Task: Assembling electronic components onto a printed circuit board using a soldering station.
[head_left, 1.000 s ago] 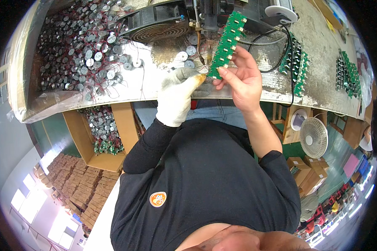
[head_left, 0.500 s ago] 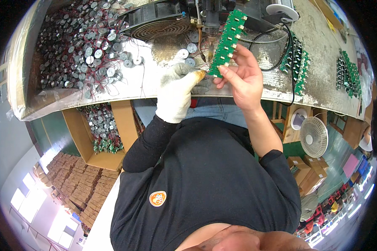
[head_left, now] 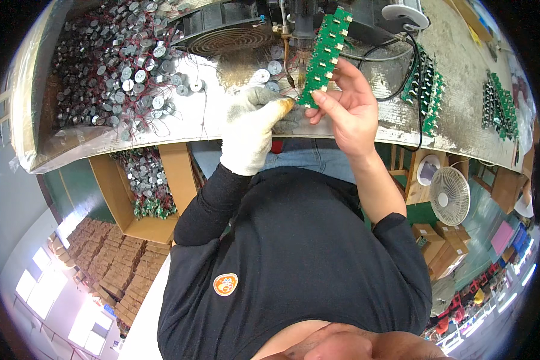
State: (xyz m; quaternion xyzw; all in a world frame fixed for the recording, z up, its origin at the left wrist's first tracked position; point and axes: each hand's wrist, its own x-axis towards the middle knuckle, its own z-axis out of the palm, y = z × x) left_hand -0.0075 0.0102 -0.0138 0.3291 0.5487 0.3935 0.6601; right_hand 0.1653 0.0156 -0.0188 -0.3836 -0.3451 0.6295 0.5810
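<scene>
The bare right hand [head_left: 349, 117] grips a long green circuit board [head_left: 326, 57] by its lower end, thumb on top, and the board slants up through the upper centre of the frame. Just beside that end, the gloved left hand [head_left: 249, 123] has its thumb and fingers drawn together; I can't tell from here whether anything is pinched there. A pile of small round metal parts [head_left: 111, 66] with red wires covers the table [head_left: 396, 126] at upper left; more green boards [head_left: 426, 96] lie at upper right.
</scene>
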